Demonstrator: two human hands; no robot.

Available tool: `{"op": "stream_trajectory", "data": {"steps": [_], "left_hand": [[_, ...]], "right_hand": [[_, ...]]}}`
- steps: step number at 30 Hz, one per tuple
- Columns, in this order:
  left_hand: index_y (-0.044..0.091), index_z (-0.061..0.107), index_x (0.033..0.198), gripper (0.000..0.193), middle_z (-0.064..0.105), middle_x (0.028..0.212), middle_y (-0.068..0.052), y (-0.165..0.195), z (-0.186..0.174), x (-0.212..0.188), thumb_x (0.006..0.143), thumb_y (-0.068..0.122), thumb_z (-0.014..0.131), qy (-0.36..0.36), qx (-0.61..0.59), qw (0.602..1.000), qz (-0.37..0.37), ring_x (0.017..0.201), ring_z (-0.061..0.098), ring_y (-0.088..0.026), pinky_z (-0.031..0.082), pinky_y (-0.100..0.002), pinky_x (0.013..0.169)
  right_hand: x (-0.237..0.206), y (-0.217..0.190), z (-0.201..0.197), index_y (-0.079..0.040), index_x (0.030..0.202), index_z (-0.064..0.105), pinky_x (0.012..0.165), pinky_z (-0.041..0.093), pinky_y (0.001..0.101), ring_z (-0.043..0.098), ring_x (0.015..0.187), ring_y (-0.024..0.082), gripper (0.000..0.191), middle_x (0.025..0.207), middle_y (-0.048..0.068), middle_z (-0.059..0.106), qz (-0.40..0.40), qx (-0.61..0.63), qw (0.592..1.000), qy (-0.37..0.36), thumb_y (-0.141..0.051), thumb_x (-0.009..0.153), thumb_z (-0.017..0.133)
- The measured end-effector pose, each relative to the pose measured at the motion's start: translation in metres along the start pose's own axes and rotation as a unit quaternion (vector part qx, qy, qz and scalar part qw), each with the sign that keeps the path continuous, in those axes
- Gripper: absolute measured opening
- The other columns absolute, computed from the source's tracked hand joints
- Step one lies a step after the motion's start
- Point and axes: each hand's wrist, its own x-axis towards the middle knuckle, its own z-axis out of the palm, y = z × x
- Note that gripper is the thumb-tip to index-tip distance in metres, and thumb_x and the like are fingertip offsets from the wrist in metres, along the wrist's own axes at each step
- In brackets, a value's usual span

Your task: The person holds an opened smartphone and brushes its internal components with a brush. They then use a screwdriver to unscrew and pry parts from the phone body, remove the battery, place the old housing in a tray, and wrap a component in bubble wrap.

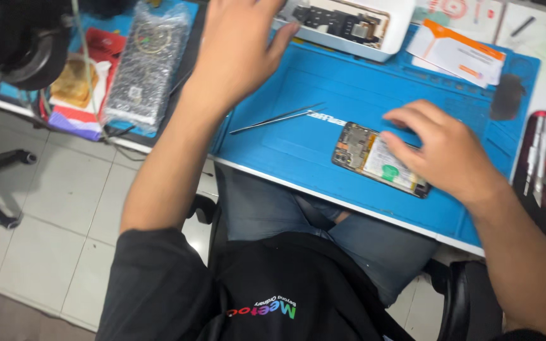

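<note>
Silver bubble-wrap packet (148, 63) far left; white-orange envelope (459, 55) top right; blue silicone mat (323, 95). Right hand (440, 148) fingers spread on opened phone (374, 158); left hand (238, 47) open, reaching.

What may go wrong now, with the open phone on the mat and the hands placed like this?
1. The open phone lies near the front edge of the blue mat; the right hand resting on it might push it off.
2. Its fingers touch the exposed inside, so parts could perhaps be smudged or stressed.
3. The left hand reaches above the tweezers; coming back, it might knock them toward the edge.
</note>
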Motion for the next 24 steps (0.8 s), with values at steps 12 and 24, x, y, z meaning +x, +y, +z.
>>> {"op": "stream_trajectory", "data": {"steps": [12,24], "left_hand": [[-0.002,0.044,0.150,0.095,0.050,0.136,-0.031,-0.060,-0.062,-0.117,0.086,0.045,0.096,-0.084,0.143,0.948,-0.270,0.122,0.048,-0.051,0.040,-0.060,0.103],[0.003,0.030,0.160,0.097,0.041,0.146,-0.023,-0.028,-0.102,-0.106,0.084,0.018,0.090,-0.003,-0.029,0.981,-0.191,0.139,0.044,-0.039,0.041,-0.047,0.120]], "right_hand": [[0.005,0.017,-0.012,-0.019,0.156,0.042,0.103,0.052,0.0481,0.051,0.134,0.031,0.124,0.141,0.011,0.049,0.173,-0.149,0.916,-0.330,-0.068,0.052,0.090],[0.006,0.011,-0.004,-0.010,0.146,0.049,0.097,0.052,0.0482,0.051,0.129,0.032,0.102,0.132,0.014,0.053,0.119,-0.050,0.956,-0.265,-0.052,0.063,0.090]]}}
